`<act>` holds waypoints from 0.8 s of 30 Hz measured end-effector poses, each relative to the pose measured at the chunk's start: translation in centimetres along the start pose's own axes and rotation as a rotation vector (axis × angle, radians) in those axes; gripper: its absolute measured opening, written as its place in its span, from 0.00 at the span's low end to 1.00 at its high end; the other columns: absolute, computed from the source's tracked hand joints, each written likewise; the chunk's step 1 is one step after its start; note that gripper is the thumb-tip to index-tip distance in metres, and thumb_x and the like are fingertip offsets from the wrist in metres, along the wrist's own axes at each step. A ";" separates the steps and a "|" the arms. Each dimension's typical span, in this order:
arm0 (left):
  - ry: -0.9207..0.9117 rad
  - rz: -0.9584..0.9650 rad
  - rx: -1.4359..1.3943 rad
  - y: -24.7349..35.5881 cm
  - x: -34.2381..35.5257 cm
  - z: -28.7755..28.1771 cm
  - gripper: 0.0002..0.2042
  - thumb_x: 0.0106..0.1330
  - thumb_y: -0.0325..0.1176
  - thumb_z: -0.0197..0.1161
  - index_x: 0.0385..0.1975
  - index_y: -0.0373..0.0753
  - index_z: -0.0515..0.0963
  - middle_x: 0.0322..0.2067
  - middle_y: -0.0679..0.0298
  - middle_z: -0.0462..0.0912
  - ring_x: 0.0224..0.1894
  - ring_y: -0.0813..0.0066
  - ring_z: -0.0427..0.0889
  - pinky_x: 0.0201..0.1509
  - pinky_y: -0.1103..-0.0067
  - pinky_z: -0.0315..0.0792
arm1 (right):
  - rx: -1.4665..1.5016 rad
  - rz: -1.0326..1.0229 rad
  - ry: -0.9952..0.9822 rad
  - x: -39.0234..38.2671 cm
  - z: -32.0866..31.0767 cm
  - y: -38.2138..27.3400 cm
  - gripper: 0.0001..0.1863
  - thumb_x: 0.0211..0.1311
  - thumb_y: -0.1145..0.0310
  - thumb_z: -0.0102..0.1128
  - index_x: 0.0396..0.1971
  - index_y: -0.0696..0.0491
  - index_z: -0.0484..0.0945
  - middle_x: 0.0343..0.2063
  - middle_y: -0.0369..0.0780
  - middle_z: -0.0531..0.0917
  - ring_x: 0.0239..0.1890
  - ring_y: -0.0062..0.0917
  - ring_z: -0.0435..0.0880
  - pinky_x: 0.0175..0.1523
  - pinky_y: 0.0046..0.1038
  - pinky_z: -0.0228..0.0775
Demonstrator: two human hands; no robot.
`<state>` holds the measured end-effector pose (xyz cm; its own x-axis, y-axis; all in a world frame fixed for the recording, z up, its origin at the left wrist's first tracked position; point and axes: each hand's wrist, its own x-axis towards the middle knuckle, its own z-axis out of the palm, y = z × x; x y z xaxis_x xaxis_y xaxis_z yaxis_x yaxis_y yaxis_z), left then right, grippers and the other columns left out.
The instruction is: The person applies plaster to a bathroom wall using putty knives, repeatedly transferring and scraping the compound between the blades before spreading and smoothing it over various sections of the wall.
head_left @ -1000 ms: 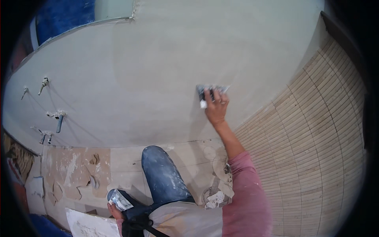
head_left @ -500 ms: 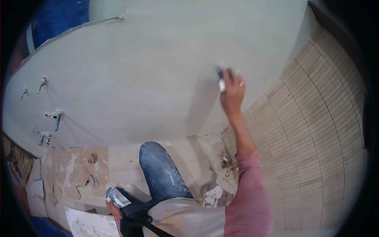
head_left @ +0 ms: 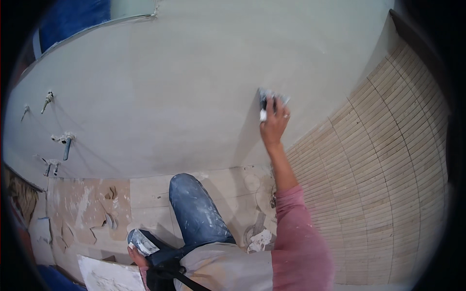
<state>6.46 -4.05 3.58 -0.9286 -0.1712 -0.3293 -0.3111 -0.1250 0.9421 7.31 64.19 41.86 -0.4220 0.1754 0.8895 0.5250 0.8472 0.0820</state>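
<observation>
Raised to the smooth pale wall [head_left: 194, 87], my right hand [head_left: 274, 126] is closed round a putty knife [head_left: 265, 104], whose blade appears to rest on the surface. White plaster clings to the tool. Low at the left, beside my leg, my left hand [head_left: 138, 257] grips a flat metal scraper [head_left: 146, 244] smeared with white plaster; most of its fingers are hidden. My bent knee [head_left: 195, 206], in plaster-spotted jeans, points at the foot of the wall.
Pipe stubs [head_left: 67, 145] stick out of the wall at the left. Narrow beige strip tiles [head_left: 369, 169] cover the right wall. Brown cardboard [head_left: 87, 206] with plaster smears and a white board [head_left: 109, 276] lie on the floor at left. Debris [head_left: 259, 240] lies right of my knee.
My right hand has moved slightly left and down along the wall with the putty knife, its blade now showing wider. My left hand holds its scraper in nearly the same place.
</observation>
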 end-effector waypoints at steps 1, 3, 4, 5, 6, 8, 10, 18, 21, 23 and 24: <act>0.002 0.001 -0.001 0.2 -0.1 0.3 0.23 0.73 0.33 0.50 0.63 0.26 0.65 0.55 0.49 0.74 0.55 0.62 0.75 0.62 0.69 0.68 | 0.025 0.025 -0.043 -2.4 0.8 -0.7 0.41 0.43 0.85 0.59 0.64 0.45 0.74 0.61 0.43 0.72 0.59 0.43 0.70 0.63 0.43 0.62; 0.114 -0.013 -0.008 -0.1 0.2 -0.2 0.23 0.73 0.33 0.50 0.64 0.26 0.65 0.56 0.49 0.74 0.56 0.62 0.75 0.63 0.70 0.68 | 0.062 0.053 -0.082 -6.3 2.1 -2.3 0.41 0.43 0.85 0.59 0.64 0.45 0.74 0.61 0.43 0.71 0.59 0.43 0.69 0.63 0.44 0.62; 0.111 -0.009 -0.009 -0.2 0.3 -0.4 0.23 0.73 0.33 0.50 0.64 0.26 0.65 0.56 0.49 0.74 0.56 0.62 0.75 0.63 0.70 0.68 | 0.073 0.023 -0.119 -7.8 2.2 -2.7 0.40 0.44 0.85 0.59 0.63 0.46 0.75 0.60 0.43 0.72 0.58 0.42 0.70 0.62 0.43 0.63; 0.055 0.008 0.016 -0.3 0.5 -0.6 0.24 0.73 0.33 0.51 0.65 0.25 0.64 0.57 0.49 0.73 0.57 0.62 0.74 0.64 0.70 0.67 | 0.083 -0.006 -0.156 -8.8 2.3 -2.6 0.38 0.44 0.84 0.59 0.62 0.46 0.75 0.59 0.42 0.73 0.58 0.42 0.71 0.61 0.43 0.64; 0.003 0.027 0.040 -0.4 0.7 -1.0 0.25 0.73 0.33 0.51 0.65 0.25 0.64 0.58 0.48 0.73 0.58 0.62 0.74 0.65 0.70 0.66 | 0.083 -0.005 -0.150 -8.8 1.9 -2.6 0.38 0.44 0.84 0.59 0.62 0.46 0.75 0.59 0.42 0.73 0.58 0.42 0.71 0.61 0.43 0.64; 0.001 0.012 0.019 -0.6 1.0 -1.8 0.28 0.73 0.36 0.52 0.68 0.26 0.61 0.63 0.47 0.69 0.62 0.60 0.72 0.68 0.69 0.64 | 0.182 0.040 -0.296 -7.3 0.3 -2.0 0.36 0.46 0.84 0.59 0.60 0.47 0.76 0.57 0.41 0.76 0.56 0.41 0.74 0.58 0.42 0.67; -0.008 -0.013 -0.005 -0.7 1.2 -1.2 0.31 0.73 0.38 0.52 0.71 0.26 0.58 0.67 0.46 0.66 0.66 0.58 0.70 0.71 0.68 0.62 | 0.166 0.050 -0.137 -2.5 -2.3 -1.0 0.33 0.49 0.84 0.57 0.59 0.48 0.78 0.54 0.43 0.79 0.54 0.41 0.76 0.57 0.41 0.69; -0.104 -0.004 -0.086 -0.1 0.9 -0.5 0.24 0.73 0.38 0.50 0.62 0.27 0.67 0.55 0.49 0.75 0.55 0.62 0.76 0.63 0.68 0.67 | -0.024 -0.054 0.290 18.1 -9.7 8.4 0.35 0.49 0.87 0.56 0.60 0.44 0.78 0.55 0.43 0.79 0.55 0.44 0.76 0.61 0.40 0.70; -0.087 0.004 -0.046 0.3 0.4 -1.2 0.23 0.73 0.38 0.50 0.62 0.27 0.67 0.55 0.50 0.75 0.55 0.62 0.76 0.63 0.68 0.68 | -0.045 -0.043 0.196 18.9 -9.2 9.2 0.36 0.49 0.87 0.56 0.61 0.43 0.78 0.56 0.42 0.79 0.54 0.44 0.76 0.61 0.40 0.70; -0.088 0.005 -0.026 0.5 -0.2 -0.6 0.24 0.74 0.38 0.51 0.62 0.27 0.67 0.56 0.50 0.75 0.56 0.62 0.76 0.63 0.68 0.68 | -0.029 -0.081 0.168 16.9 -8.0 9.2 0.36 0.50 0.85 0.57 0.61 0.41 0.78 0.56 0.41 0.79 0.54 0.45 0.75 0.62 0.40 0.69; -0.017 -0.017 -0.046 0.7 -0.4 -0.3 0.23 0.74 0.38 0.51 0.62 0.28 0.67 0.56 0.51 0.75 0.56 0.62 0.76 0.63 0.68 0.68 | -0.017 -0.092 0.154 14.9 -6.8 8.8 0.36 0.50 0.84 0.57 0.61 0.41 0.78 0.57 0.41 0.79 0.55 0.45 0.75 0.62 0.41 0.68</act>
<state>6.70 -4.37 4.40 -0.9265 -0.1518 -0.3442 -0.3181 -0.1723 0.9323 10.65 70.85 58.93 -0.3515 0.0176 0.9360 0.5021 0.8474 0.1726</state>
